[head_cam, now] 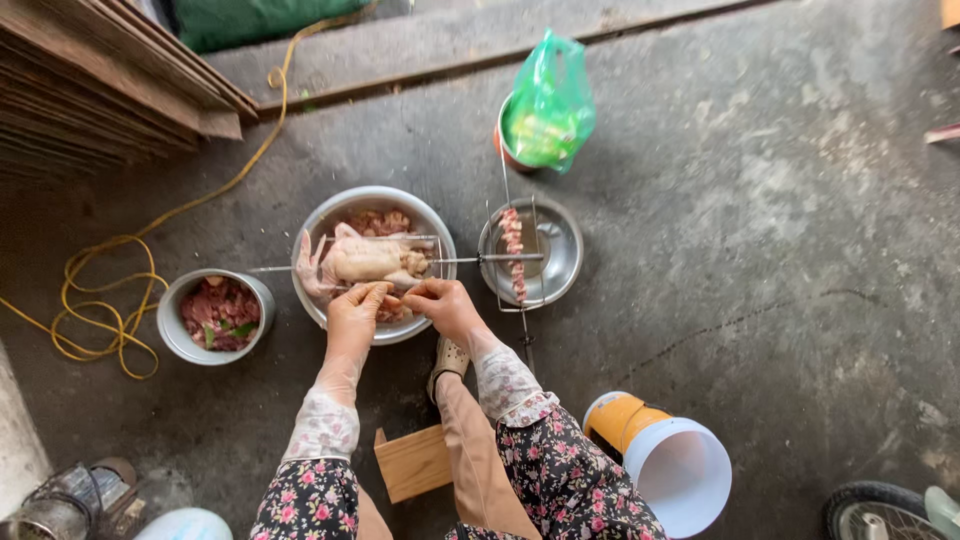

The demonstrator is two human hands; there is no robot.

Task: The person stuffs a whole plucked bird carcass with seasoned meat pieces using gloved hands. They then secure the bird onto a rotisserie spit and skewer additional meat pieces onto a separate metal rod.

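The floor (760, 200) was rough grey concrete, with stacked boards (90, 90) at the upper left and a yellow cord (110, 290) coiled beside them. On it sat a large bowl (375, 200) of meat, a small bowl (172, 300) of chopped meat to its left, and a pan (560, 250) to its right carrying a grill clamp (513, 255) with meat strips. A green bag (548, 100) sat in a cup beyond, and a white bucket (680, 470) lay near the knees. A raw bird (365, 258) lay over the large bowl on a spit (470, 260), its long axis running left to right. The left hand (358, 305) and right hand (440, 300), both gloved, met at the bird's near side, fingers narrowly pinched on its skin.
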